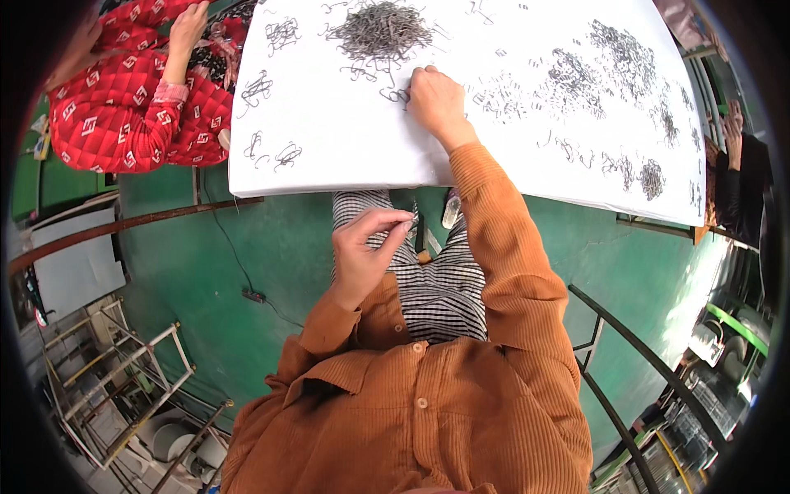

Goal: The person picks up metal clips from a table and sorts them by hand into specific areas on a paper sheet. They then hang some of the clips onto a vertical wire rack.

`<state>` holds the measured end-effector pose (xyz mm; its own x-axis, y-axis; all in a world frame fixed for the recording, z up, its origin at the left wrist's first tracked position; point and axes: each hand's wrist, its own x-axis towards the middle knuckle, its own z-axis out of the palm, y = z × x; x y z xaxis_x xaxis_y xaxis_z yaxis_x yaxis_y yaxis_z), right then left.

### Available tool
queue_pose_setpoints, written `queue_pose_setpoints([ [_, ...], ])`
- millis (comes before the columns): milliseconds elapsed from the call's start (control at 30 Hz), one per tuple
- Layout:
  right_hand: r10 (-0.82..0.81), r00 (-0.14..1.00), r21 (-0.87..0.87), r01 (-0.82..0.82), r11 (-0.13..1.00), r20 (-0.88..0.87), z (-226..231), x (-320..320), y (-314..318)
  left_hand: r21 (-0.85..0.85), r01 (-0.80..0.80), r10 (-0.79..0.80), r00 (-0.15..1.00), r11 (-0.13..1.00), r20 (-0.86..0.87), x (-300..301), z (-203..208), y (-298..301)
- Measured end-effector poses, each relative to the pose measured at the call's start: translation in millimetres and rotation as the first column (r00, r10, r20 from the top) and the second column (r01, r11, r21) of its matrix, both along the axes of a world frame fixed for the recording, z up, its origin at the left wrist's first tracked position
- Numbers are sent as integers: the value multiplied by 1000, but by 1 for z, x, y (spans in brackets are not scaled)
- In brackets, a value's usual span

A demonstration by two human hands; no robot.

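Note:
My right hand (pixel 436 99) rests on the white-covered table (pixel 329 152), fingers curled together and pointing down. Beside its fingertips lie a few thin, dark, curly strips (pixel 395 94); what it pinches is hidden. Just beyond is a dense heap of the same dark strips (pixel 380 33). Held over my lap, short of the table's near edge, my left hand (pixel 366 251) has thumb and forefinger pinched together. Anything between those fingertips is too small to make out.
Loose clusters of strips (pixel 257 89) dot the table's left side. Short dark pieces (pixel 576 82) lie scattered and heaped on the right. A person in a red patterned sleeve (pixel 123 115) works at the left; another person's dark sleeve (pixel 728 198) shows at the right. Metal racks (pixel 123 379) stand lower left.

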<state>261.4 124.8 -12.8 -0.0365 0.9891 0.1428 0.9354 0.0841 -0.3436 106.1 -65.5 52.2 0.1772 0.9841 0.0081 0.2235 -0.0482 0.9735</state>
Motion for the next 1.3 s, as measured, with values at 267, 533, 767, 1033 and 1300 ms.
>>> queue_pose_setpoints([
  [267, 184, 879, 316, -40, 948, -439, 24, 21, -39, -46, -20, 24, 996, 999, 84, 0, 5, 9],
  [533, -230, 142, -254, -190, 948, -963, 65, 22, -175, -157, -34, 78, 955, 987, 285, -1, -4, 4],
  [767, -136, 151, -161, -174, 971, -979, 54, 14, -182, -77, -71, 85, 975, 995, 206, 3, 1, 0],
  [1033, 47, 340, 46, -12, 999, -939, 61, 7, -195, 102, 16, -11, 999, 995, -47, 5, 3, 13],
  [1300, 113, 541, 186, 81, 979, -833, 69, 11, -212, 334, 203, -90, 942, 921, -324, 59, -41, 119],
])
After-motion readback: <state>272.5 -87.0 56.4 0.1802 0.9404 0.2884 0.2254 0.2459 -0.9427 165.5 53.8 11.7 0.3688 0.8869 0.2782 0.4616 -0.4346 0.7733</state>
